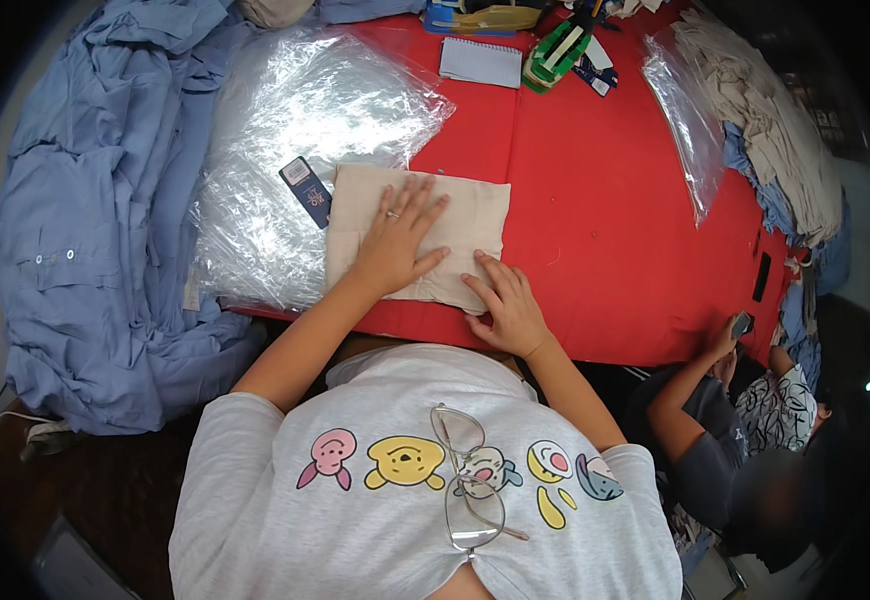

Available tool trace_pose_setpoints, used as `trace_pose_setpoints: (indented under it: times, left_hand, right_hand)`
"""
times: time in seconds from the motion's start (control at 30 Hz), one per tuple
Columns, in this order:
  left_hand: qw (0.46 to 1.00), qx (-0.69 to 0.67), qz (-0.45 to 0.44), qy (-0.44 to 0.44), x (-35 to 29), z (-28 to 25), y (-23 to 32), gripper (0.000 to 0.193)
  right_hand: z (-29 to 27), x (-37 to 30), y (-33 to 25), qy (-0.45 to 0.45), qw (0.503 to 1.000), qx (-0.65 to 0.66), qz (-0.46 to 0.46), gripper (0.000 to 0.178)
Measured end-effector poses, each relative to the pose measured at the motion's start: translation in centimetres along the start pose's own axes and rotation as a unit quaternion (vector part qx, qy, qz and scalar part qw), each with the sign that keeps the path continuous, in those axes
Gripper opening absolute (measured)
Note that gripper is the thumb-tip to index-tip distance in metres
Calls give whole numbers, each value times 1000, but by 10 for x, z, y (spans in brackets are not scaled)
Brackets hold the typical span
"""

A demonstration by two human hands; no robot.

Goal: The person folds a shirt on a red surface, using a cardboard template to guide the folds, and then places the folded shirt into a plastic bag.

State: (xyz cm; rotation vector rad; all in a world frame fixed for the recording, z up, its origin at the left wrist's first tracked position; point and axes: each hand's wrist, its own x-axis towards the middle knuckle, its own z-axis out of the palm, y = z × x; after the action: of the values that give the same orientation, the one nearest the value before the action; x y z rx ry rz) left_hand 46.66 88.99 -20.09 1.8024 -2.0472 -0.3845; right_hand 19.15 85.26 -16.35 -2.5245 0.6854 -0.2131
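One cloth (pixel 467 228), probably folded, beneath hands (pixel 398 243) (pixel 510 310)

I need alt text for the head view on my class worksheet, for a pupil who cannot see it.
A person's left hand lies spread on a folded beige cloth, the right hand touching its near right part, on a red table. Left of the cloth are a dark tag, clear plastic and, farther left, blue garments.

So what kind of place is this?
Probably a clothing workroom. There are heaped blue garments, shiny clear plastic and a folded beige cloth on a big red tabletop.
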Motion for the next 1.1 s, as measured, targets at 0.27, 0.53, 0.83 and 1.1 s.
trace_pose_setpoints:
  times: [0.27,0.53,0.83,1.1]
  left_hand:
    - [991,-17,111,-69,-1,10,7,91]
    - [983,9,154,-95,3,0,5,95]
    - [981,134,123,-69,-21,5,-3,82]
    - [998,50,26,-17,-38,-27,-57,89]
  right_hand:
    - [41,1,11,52,994,2,101,54]
    - [31,-11,-13,90,990,-63,85,37]
    - [44,88,-8,144,977,-81,136,62]
    - [63,82,5,280,922,-35,266,77]
